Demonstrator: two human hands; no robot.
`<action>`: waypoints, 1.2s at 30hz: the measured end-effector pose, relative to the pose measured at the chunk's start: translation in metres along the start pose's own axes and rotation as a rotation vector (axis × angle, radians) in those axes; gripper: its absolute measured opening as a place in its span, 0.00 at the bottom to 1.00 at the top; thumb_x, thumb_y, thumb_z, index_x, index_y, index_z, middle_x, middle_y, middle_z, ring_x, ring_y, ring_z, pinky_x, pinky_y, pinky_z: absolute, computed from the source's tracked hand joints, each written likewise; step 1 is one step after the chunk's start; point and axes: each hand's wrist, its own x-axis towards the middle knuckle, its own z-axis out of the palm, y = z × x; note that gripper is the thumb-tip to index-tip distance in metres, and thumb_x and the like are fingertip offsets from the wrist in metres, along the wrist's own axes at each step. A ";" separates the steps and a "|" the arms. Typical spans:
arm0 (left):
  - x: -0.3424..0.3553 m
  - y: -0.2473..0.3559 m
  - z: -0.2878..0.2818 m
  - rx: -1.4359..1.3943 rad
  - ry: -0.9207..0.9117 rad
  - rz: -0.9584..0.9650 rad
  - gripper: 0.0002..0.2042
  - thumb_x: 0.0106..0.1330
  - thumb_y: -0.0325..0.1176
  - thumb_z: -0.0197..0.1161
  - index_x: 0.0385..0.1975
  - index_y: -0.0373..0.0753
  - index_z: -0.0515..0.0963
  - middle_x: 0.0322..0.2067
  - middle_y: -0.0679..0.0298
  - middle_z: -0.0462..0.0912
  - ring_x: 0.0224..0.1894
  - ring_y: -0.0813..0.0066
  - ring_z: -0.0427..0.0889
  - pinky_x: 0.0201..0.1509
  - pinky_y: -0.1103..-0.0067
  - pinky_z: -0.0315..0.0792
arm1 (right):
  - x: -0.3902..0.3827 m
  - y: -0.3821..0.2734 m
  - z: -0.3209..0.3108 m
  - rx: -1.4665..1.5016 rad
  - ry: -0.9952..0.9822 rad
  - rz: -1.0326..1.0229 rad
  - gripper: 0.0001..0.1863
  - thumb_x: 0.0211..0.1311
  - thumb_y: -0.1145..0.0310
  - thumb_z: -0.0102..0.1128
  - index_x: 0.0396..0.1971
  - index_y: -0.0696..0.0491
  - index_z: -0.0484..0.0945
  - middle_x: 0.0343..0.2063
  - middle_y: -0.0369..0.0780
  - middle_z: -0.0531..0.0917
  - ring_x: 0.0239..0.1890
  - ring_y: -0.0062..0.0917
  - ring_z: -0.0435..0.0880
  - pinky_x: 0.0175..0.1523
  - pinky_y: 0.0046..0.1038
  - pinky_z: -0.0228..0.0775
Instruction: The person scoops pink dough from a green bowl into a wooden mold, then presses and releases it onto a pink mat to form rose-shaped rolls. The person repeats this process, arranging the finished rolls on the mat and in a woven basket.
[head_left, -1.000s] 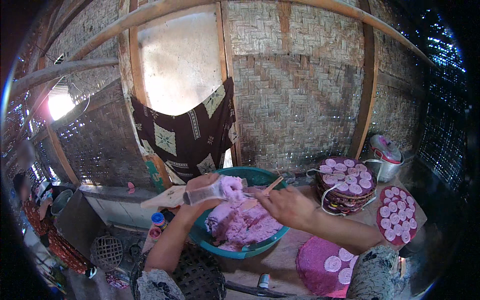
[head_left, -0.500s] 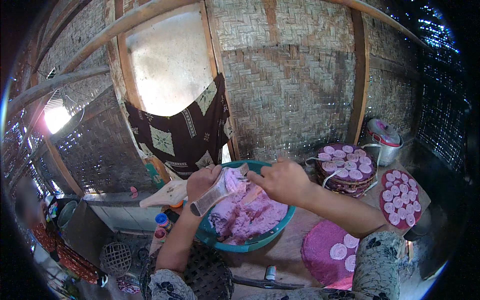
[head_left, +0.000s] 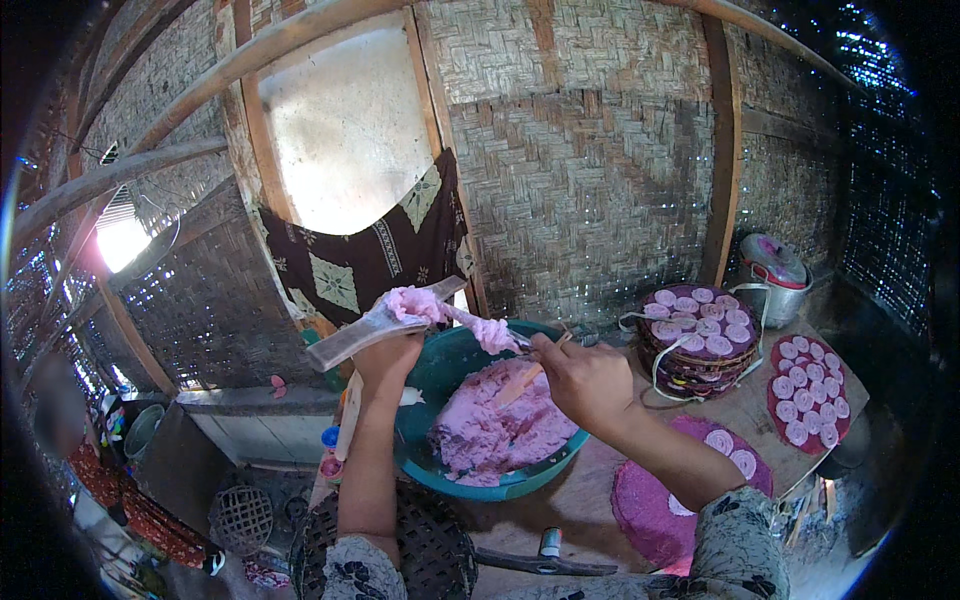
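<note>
My left hand (head_left: 388,352) is closed around a wooden dough press (head_left: 345,342), tilted above the left side of the teal basin (head_left: 500,492). A lump of pink dough (head_left: 415,303) sits on top of the press. My right hand (head_left: 585,378) grips a thin utensil (head_left: 521,342) whose far end is coated in pink dough, close to the press. A strand of dough stretches between the two. More pink dough (head_left: 490,430) fills much of the basin, with a flat wooden spatula (head_left: 517,384) stuck in it.
Right of the basin, a stack of round woven trays (head_left: 700,345) carries pink coils. A tray of coils (head_left: 806,392) and a pink round (head_left: 650,495) with a few coils lie nearby. A lidded pot (head_left: 772,275) stands behind. A dark woven basket (head_left: 430,550) is in front.
The press has been turned and raised, its handle now hanging down. My right hand has drawn back and lower, with dough now on the utensil's end.
</note>
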 end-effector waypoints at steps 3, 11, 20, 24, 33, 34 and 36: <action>-0.004 -0.011 0.009 -0.205 -0.052 0.197 0.14 0.55 0.46 0.60 0.37 0.45 0.78 0.33 0.64 0.80 0.36 0.63 0.80 0.38 0.73 0.74 | 0.020 0.007 -0.027 -0.100 -0.073 -0.198 0.15 0.53 0.67 0.57 0.42 0.46 0.78 0.16 0.34 0.74 0.18 0.27 0.77 0.23 0.31 0.66; -0.026 0.030 -0.013 -0.360 -0.004 0.436 0.22 0.44 0.50 0.69 0.30 0.40 0.74 0.24 0.60 0.76 0.28 0.61 0.80 0.31 0.70 0.74 | 0.064 0.020 -0.030 -0.090 -0.201 -0.562 0.16 0.52 0.65 0.52 0.43 0.46 0.77 0.20 0.32 0.74 0.23 0.24 0.77 0.34 0.27 0.67; -0.033 -0.035 0.008 -0.464 -0.183 0.090 0.11 0.53 0.41 0.64 0.30 0.42 0.77 0.31 0.62 0.81 0.34 0.62 0.80 0.38 0.71 0.74 | 0.013 0.029 -0.047 0.020 -0.202 -0.301 0.15 0.53 0.66 0.54 0.42 0.45 0.79 0.15 0.35 0.73 0.18 0.25 0.78 0.25 0.28 0.66; -0.019 -0.005 -0.016 -0.405 0.041 0.187 0.10 0.55 0.40 0.62 0.31 0.42 0.78 0.32 0.60 0.81 0.35 0.60 0.81 0.41 0.69 0.74 | 0.008 0.008 0.009 0.684 0.138 0.342 0.14 0.63 0.69 0.53 0.48 0.48 0.79 0.17 0.41 0.76 0.19 0.38 0.78 0.31 0.32 0.72; -0.008 0.015 0.003 -0.189 -0.113 0.143 0.12 0.56 0.41 0.62 0.37 0.45 0.80 0.35 0.61 0.82 0.40 0.61 0.80 0.45 0.68 0.73 | -0.029 -0.065 0.052 0.925 -0.130 0.397 0.22 0.67 0.72 0.47 0.60 0.46 0.67 0.38 0.51 0.79 0.38 0.38 0.79 0.45 0.31 0.70; -0.010 0.002 0.007 -0.212 -0.081 0.127 0.12 0.56 0.41 0.62 0.37 0.45 0.80 0.34 0.61 0.82 0.40 0.61 0.80 0.45 0.69 0.73 | -0.035 -0.057 0.048 1.019 -0.215 0.400 0.22 0.67 0.72 0.47 0.60 0.46 0.68 0.37 0.51 0.79 0.38 0.36 0.79 0.45 0.32 0.69; -0.013 -0.015 0.011 -0.266 -0.019 0.093 0.11 0.57 0.40 0.61 0.36 0.45 0.80 0.33 0.62 0.82 0.40 0.62 0.81 0.45 0.70 0.73 | -0.049 -0.036 0.040 1.194 -0.395 0.404 0.22 0.66 0.73 0.47 0.60 0.47 0.69 0.35 0.50 0.79 0.38 0.31 0.79 0.45 0.33 0.69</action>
